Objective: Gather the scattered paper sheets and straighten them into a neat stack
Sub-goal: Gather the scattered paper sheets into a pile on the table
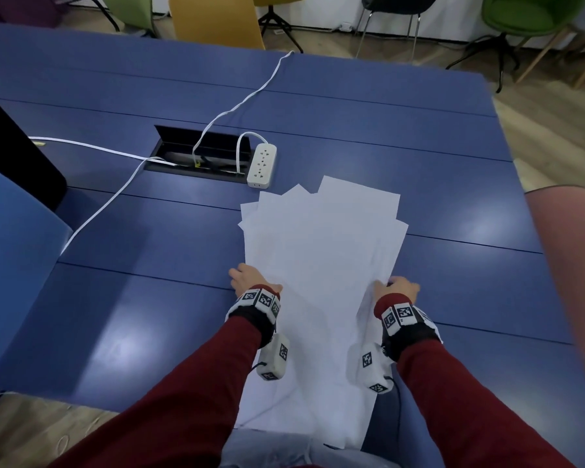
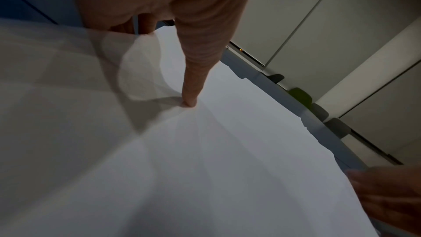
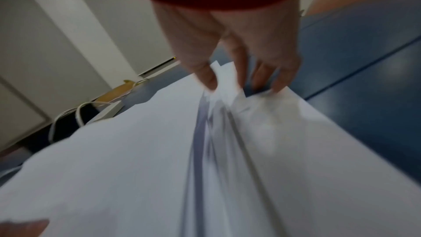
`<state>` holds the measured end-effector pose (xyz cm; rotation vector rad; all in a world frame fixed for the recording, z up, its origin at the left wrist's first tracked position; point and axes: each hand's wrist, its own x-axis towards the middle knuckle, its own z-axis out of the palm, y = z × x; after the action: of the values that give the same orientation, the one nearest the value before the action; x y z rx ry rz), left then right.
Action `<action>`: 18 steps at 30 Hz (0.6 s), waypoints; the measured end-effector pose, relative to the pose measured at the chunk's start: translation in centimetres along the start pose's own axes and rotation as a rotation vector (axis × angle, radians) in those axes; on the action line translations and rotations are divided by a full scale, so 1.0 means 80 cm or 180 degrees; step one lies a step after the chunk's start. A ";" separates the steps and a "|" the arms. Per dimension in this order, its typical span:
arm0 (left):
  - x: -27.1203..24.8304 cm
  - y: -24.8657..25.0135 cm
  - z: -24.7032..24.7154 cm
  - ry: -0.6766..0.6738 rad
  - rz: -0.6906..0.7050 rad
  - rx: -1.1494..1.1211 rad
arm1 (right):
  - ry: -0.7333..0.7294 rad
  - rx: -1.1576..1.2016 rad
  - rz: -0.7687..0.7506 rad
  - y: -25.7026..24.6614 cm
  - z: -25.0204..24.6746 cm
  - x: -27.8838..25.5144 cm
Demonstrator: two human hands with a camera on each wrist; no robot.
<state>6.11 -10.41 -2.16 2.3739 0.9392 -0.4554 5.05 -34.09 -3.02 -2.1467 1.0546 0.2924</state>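
At the desk's (image 1: 419, 136) near edge, my left grip (image 1: 247, 278) and right grip (image 1: 397, 290) both pinch the fanned papers (image 1: 321, 251).

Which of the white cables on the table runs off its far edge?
The cable rising from the table's cable box toward the yellow chair; another leads left, and a short one loops to the power strip.

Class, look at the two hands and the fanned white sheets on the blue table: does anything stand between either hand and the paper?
Nothing visible does. The left hand and the right hand are already on the paper sheets, one at each side edge. The power strip and its white cable lie beyond the far ends of the sheets, apart from both hands.
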 end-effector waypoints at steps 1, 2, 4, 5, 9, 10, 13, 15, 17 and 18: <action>0.000 0.001 -0.002 -0.0034 0.0057 0.0103 | 0.0124 0.0065 0.0123 -0.001 0.000 -0.001; 0.000 0.002 -0.003 -0.0080 0.0111 0.0202 | 0.0162 0.0106 0.0203 -0.003 0.000 -0.004; 0.000 0.004 -0.006 -0.0151 0.0165 0.0274 | 0.0106 0.0144 0.0254 -0.009 0.001 -0.012; 0.000 0.004 -0.007 -0.0202 0.0138 0.0214 | 0.0065 0.0157 0.0270 -0.013 0.003 -0.014; 0.015 -0.003 -0.016 -0.0545 -0.0059 -0.0521 | -0.0280 0.0134 0.0224 -0.020 0.009 -0.019; 0.020 -0.006 -0.020 -0.0642 -0.0101 -0.0667 | -0.0360 0.0043 0.0171 -0.022 0.008 -0.020; 0.029 -0.015 -0.030 -0.1047 0.0007 -0.0980 | -0.0406 -0.0542 0.0285 -0.016 -0.002 -0.024; 0.032 -0.018 -0.034 -0.1220 0.0213 -0.1190 | -0.0113 -0.0708 0.0445 0.001 -0.003 -0.028; 0.033 -0.023 -0.037 -0.1276 0.0364 -0.1321 | 0.0040 -0.0524 0.0476 0.018 0.000 -0.037; 0.034 -0.026 -0.036 -0.1270 0.0391 -0.1371 | 0.0044 -0.0404 0.0424 0.025 0.003 -0.039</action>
<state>6.87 -6.01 -1.90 1.8483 0.6281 -0.5845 1.57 -32.90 -2.73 -2.1963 1.2185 0.4177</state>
